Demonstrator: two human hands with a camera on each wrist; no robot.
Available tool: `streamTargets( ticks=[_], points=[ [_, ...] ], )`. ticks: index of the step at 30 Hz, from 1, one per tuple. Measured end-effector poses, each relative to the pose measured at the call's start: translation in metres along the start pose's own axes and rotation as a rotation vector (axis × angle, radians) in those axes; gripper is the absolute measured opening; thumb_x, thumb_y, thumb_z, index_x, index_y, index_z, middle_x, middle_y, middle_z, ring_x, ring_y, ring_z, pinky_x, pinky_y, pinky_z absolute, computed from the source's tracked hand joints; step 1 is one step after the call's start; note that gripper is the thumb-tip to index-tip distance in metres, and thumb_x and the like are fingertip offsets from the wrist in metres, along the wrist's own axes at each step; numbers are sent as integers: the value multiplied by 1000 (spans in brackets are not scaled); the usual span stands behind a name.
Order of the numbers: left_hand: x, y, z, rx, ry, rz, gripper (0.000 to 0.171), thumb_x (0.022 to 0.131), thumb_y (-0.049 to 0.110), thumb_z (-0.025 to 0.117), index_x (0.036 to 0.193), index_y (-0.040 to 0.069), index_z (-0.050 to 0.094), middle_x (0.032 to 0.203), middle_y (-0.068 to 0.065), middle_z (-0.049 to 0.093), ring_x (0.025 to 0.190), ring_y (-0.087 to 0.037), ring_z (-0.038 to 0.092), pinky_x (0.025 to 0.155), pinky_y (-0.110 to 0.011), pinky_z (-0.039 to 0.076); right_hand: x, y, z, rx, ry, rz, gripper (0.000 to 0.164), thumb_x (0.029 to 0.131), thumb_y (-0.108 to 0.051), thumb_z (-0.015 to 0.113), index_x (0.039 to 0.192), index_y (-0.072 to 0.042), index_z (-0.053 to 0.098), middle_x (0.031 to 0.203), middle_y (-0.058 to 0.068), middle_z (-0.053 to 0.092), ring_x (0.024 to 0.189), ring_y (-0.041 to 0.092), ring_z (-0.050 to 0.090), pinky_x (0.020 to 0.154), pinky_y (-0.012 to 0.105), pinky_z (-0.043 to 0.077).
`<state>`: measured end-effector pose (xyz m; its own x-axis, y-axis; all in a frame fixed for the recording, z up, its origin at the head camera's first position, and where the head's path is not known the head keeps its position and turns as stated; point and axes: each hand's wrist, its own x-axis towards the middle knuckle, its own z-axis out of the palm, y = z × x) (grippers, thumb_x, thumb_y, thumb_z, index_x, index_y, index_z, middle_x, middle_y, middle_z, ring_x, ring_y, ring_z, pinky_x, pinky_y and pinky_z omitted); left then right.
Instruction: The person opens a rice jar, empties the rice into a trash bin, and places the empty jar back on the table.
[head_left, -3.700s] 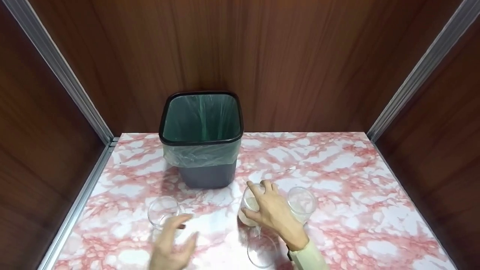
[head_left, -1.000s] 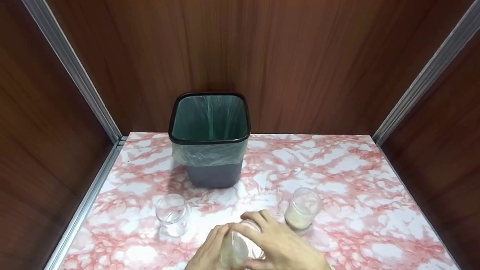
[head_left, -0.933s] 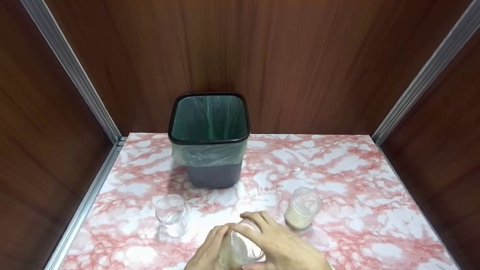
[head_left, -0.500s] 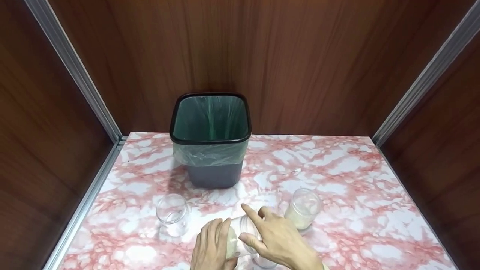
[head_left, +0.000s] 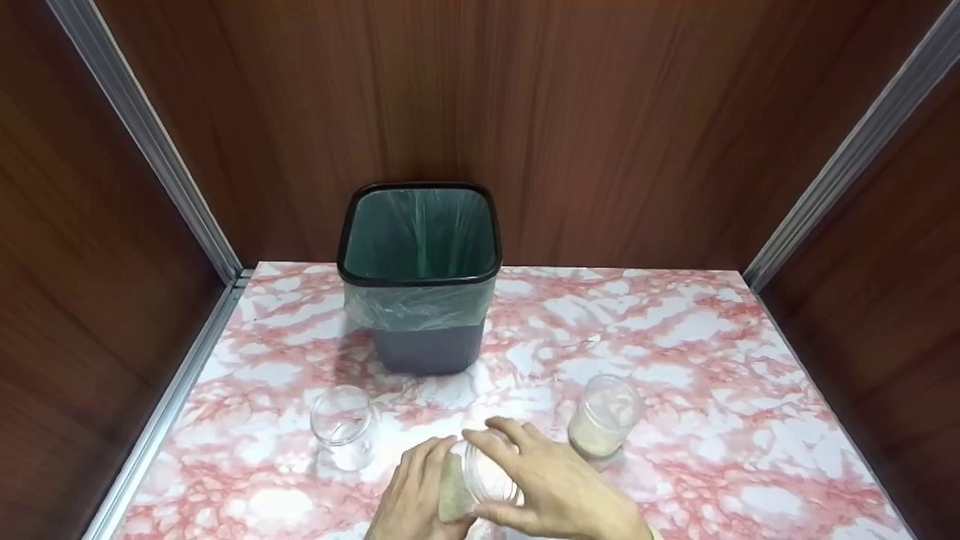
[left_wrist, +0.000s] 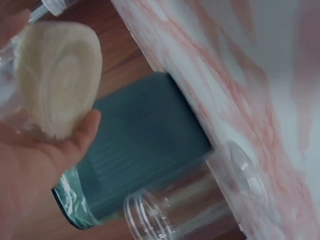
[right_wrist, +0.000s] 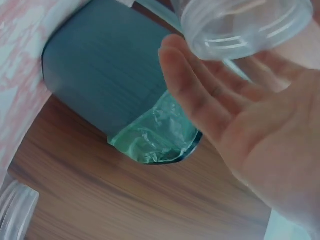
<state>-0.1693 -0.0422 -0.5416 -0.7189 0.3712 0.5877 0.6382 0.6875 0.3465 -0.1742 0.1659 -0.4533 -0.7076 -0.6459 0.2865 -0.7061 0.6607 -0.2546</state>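
My left hand point(head_left: 420, 487) grips a clear plastic jar point(head_left: 457, 491) tilted on its side, pale grainy contents gathered at its base. The left wrist view shows the jar's base point(left_wrist: 65, 80) with my left thumb and fingers around it. My right hand point(head_left: 559, 480) curves its thumb and fingers round the jar's ringed upper end point(head_left: 491, 476). In the right wrist view this clear ringed end point(right_wrist: 245, 30) lies right by the right fingers point(right_wrist: 200, 95). To the left stands a clear jar point(head_left: 345, 427) with nothing seen in it; another jar point(head_left: 606, 416) with pale contents stands to the right.
A dark grey bin point(head_left: 427, 349) with a translucent green liner point(head_left: 416, 307) stands behind the jars, near the back edge. The red and white marbled tabletop point(head_left: 675, 360) is enclosed by brown wood-grain panels point(head_left: 600, 135) with metal strips at the corners.
The right hand has picked up the filled jar and brought it to the left hand. Half a second ago the right fingers were spread; now they curve round its upper end again.
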Motion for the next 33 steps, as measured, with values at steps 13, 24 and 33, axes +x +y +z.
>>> streamTargets(
  ticks=[13,24,33],
  points=[
    [-3,17,13,285,225,9,58,91,50,32,129,6,43,116,-17,52,103,-34,51,77,-43,48,6,4,12,150,-64,217,62,91,-55,44,144,-28,29,105,3,57,58,3,50,51,21,44],
    [-8,11,2,83,147,-99,97,49,35,81,132,4,41,116,-11,49,100,-26,51,75,-41,49,5,8,14,310,37,91,62,88,-49,55,141,-28,32,122,-7,47,91,5,53,72,25,50],
    [4,3,-17,48,226,-116,100,46,36,86,131,3,44,116,-9,49,99,-19,50,78,-35,49,2,25,18,438,133,156,59,89,-40,58,138,-20,33,133,-2,43,104,12,52,66,21,51]
  ],
)
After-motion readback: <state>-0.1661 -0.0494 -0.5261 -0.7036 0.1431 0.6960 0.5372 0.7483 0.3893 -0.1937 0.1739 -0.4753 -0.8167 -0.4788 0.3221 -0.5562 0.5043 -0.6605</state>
